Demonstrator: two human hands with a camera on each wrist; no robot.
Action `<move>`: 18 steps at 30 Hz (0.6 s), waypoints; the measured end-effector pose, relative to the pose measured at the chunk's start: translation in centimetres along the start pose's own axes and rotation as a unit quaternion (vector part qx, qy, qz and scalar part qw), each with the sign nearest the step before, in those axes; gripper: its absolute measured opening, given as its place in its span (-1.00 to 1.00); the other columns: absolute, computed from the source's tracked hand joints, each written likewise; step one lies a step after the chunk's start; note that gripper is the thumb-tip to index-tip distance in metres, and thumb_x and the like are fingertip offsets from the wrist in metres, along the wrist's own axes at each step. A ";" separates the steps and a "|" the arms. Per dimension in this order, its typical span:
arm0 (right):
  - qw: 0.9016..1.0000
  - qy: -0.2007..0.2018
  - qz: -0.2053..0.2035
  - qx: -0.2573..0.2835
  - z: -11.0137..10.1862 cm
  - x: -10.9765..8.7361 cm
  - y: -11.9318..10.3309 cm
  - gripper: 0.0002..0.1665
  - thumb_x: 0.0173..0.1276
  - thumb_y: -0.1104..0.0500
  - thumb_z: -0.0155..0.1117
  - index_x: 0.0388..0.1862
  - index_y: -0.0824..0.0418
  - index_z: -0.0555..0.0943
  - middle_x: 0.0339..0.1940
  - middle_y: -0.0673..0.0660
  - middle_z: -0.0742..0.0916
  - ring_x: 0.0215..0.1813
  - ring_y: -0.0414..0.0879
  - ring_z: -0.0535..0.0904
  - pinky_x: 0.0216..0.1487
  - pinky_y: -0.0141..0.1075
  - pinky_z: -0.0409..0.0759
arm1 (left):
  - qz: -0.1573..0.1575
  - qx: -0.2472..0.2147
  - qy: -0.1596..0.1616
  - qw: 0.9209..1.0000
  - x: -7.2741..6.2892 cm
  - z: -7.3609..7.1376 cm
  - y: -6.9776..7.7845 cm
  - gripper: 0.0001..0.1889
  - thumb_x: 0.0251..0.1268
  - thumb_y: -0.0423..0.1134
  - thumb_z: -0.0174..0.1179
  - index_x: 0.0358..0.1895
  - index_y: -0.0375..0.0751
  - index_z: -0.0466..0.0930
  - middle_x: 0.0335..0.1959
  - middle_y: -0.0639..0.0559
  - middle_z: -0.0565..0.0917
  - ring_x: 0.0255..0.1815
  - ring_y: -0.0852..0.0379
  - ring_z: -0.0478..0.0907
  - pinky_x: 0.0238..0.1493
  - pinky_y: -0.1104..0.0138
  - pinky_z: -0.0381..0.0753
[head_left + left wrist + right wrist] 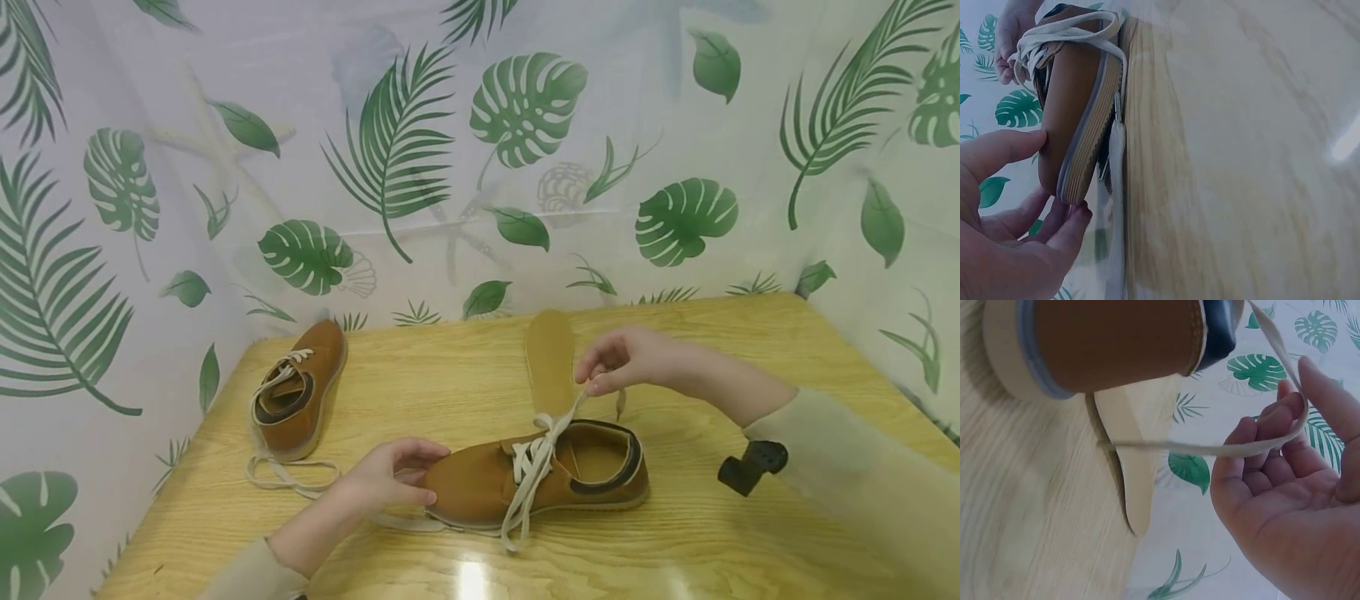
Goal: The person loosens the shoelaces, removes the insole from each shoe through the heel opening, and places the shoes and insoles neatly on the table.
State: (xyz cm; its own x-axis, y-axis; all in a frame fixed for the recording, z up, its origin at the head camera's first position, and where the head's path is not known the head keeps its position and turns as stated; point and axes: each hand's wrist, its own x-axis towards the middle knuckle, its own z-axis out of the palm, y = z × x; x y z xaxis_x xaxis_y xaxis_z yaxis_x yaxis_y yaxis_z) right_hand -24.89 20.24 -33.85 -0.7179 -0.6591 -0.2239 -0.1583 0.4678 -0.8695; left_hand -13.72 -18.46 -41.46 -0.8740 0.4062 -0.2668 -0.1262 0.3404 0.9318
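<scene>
A brown shoe [468, 483] lies on its sole near the front of the table, toe to the left. My left hand [382, 479] holds its toe; in the left wrist view the thumb is on the upper and the fingertips [1079, 215] touch the sole edge. Above the heel opening, my right hand [633, 358] pinches one end of the cream shoelace [1279, 350], which runs taut from the lacing. Its tail hangs across the palm side in the right wrist view. At the lacing the lace looks looped or knotted, and a loop droops over the shoe's near side.
A second brown shoe [324, 346] stands at the table's left edge, its lace [288, 479] trailing on the wood. Behind the first shoe lies a tan insole [550, 358]. A leaf-patterned sheet [420, 275] hangs behind the table [675, 550].
</scene>
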 end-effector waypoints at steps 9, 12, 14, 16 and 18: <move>1.000 -0.014 0.023 -0.010 0.0 0.0 0.6 -0.80 0.49 0.23 0.40 -0.11 0.39 0.72 -0.39 -0.09 0.69 -0.30 -0.23 0.53 -0.17 -0.35 0.59 | 0.025 0.039 0.023 0.999 0.1 1.1 -0.1 -0.22 0.14 -0.44 0.57 0.46 -0.35 0.45 0.37 -0.30 0.56 0.38 -0.27 0.57 0.40 -0.04 0.67; 0.999 -0.014 0.033 -0.006 0.2 0.0 0.6 -0.86 0.52 0.21 0.37 -0.18 0.30 0.71 -0.42 -0.07 0.65 -0.31 -0.21 0.52 -0.17 -0.33 0.55 | 0.033 0.058 0.032 0.997 0.2 1.3 -0.1 -0.22 0.11 -0.45 0.59 0.45 -0.34 0.46 0.34 -0.29 0.57 0.36 -0.28 0.57 0.40 -0.11 0.65; 0.999 -0.017 0.039 0.001 0.3 0.0 0.7 -0.87 0.54 0.20 0.35 -0.20 0.25 0.70 -0.44 -0.06 0.63 -0.32 -0.20 0.52 -0.18 -0.33 0.55 | 0.031 0.058 0.038 0.997 0.2 1.4 -0.1 -0.22 0.09 -0.46 0.59 0.44 -0.32 0.48 0.33 -0.28 0.58 0.36 -0.30 0.56 0.40 -0.14 0.64; 0.999 -0.021 0.045 0.009 0.4 0.0 0.7 -0.88 0.54 0.19 0.33 -0.22 0.21 0.70 -0.43 -0.05 0.64 -0.31 -0.20 0.54 -0.17 -0.33 0.57 | 0.026 0.049 0.044 0.998 0.2 1.5 -0.2 -0.23 0.09 -0.47 0.59 0.43 -0.31 0.49 0.33 -0.28 0.58 0.39 -0.35 0.54 0.42 -0.16 0.62; 0.998 -0.023 0.048 0.017 0.4 0.0 0.9 -0.87 0.54 0.20 0.32 -0.24 0.20 0.70 -0.44 -0.06 0.65 -0.32 -0.21 0.55 -0.17 -0.34 0.58 | 0.018 0.039 0.050 0.998 0.1 1.6 -0.4 -0.24 0.09 -0.48 0.59 0.42 -0.28 0.50 0.34 -0.27 0.57 0.43 -0.40 0.50 0.45 -0.19 0.58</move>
State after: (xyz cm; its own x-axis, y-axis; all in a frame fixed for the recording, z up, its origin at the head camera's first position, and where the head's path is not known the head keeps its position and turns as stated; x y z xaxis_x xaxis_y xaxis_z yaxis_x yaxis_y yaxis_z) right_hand -24.75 20.40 -34.77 -0.6964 -0.6387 -0.3272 -0.0662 0.5111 -0.8569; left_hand -13.03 -17.15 -42.25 -0.9202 0.3341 -0.2040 -0.0603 0.3941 0.9171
